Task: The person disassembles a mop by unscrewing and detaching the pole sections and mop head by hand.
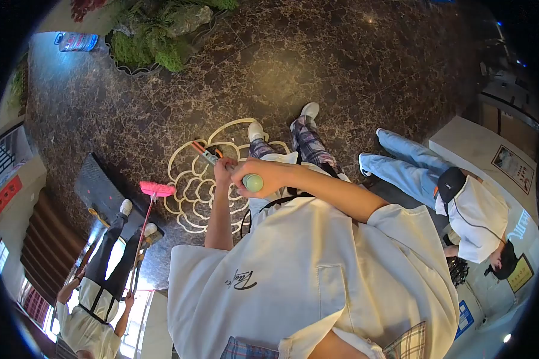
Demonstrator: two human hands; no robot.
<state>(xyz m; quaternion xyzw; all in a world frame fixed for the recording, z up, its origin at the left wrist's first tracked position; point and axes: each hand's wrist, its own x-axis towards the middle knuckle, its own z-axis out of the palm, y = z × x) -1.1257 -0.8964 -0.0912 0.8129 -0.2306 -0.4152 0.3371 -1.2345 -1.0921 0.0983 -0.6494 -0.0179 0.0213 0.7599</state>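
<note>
My right hand (265,175) is closed around a pole handle, and its round pale green end (253,182) points up toward the camera. Just left of it, my left hand (224,172) grips the same pole with its fingers wrapped round. A grey and orange part (205,153) sticks out beyond my left hand toward the upper left. The pole's lower end cannot be made out. Beneath my hands, pale curved lines (191,197) form a flower pattern on the dark marbled floor (233,78).
At the lower left, a person (96,299) holds a pole with a pink fluffy head (157,189) near a dark mat (105,185). Another person (473,221) in a cap stands right, beside a pale counter (461,140). Greenery (156,42) and a water bottle (78,42) are upper left.
</note>
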